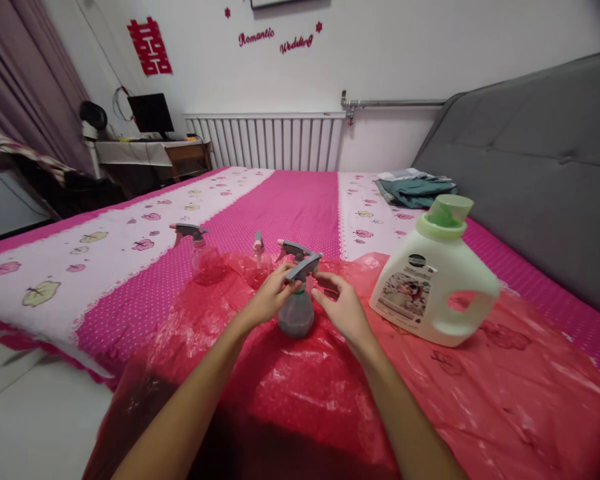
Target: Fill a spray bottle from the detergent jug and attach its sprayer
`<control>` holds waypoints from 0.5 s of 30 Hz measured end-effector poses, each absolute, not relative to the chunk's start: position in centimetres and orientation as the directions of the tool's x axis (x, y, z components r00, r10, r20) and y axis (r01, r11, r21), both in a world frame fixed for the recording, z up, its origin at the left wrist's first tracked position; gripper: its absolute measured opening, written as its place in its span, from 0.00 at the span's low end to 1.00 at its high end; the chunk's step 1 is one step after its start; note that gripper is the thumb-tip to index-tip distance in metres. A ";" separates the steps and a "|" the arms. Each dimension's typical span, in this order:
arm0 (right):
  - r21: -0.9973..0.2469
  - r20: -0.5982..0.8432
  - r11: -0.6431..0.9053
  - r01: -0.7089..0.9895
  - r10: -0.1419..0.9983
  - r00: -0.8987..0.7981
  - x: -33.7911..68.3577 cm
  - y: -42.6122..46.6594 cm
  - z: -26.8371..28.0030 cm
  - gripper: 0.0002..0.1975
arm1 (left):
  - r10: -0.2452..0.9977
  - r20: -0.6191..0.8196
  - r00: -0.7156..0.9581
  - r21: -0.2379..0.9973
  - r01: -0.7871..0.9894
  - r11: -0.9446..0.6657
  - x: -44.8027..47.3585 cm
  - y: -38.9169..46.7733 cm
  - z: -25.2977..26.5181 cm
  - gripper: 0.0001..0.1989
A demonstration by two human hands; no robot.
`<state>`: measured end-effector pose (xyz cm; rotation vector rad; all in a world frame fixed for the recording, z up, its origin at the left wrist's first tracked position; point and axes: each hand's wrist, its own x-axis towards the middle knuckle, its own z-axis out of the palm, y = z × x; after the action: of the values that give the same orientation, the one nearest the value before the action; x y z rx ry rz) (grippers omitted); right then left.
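Note:
A small spray bottle (297, 316) with a clear greyish body and a grey trigger head stands on red plastic sheeting in front of me. My left hand (270, 297) is closed around its neck and head from the left. On the other side my right hand (341, 308) is open, its curved fingers apart and close to the neck; whether a fingertip touches it I cannot tell. Directly behind is another grey-and-pink spray head (293, 249), its body mostly hidden. Two more spray bottles, one pinkish (205, 261) and one seen end-on (259, 260), stand farther left.
To the right stands a large pale-green detergent jug (437, 277) with a green cap. Red plastic sheeting (290, 393) covers the near part of the pink bed (300, 200). Folded clothes (417, 189) lie by the grey headboard (540, 160). A radiator (267, 143) lines the wall.

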<state>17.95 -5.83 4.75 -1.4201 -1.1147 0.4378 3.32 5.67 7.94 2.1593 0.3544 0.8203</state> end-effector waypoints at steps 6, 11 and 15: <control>-0.822 0.506 0.207 0.531 0.693 0.513 17.7 -6.0 7.5 0.27 | 0.452 0.409 0.793 0.788 -0.058 -0.613 2.2 6.3 7.3 0.14; -0.705 0.424 0.183 0.685 0.883 0.200 18.3 -4.9 10.7 0.21 | 0.443 0.410 0.797 0.814 -0.101 -0.572 2.4 6.6 6.8 0.16; -0.637 0.326 -0.040 0.770 0.891 0.316 17.2 -5.4 10.6 0.13 | 0.522 0.457 0.720 0.830 -0.133 -0.542 2.3 5.5 5.1 0.21</control>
<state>17.17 -5.44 10.64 -1.8304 -1.4795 0.2034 2.30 5.53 5.15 1.9754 0.2974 0.8708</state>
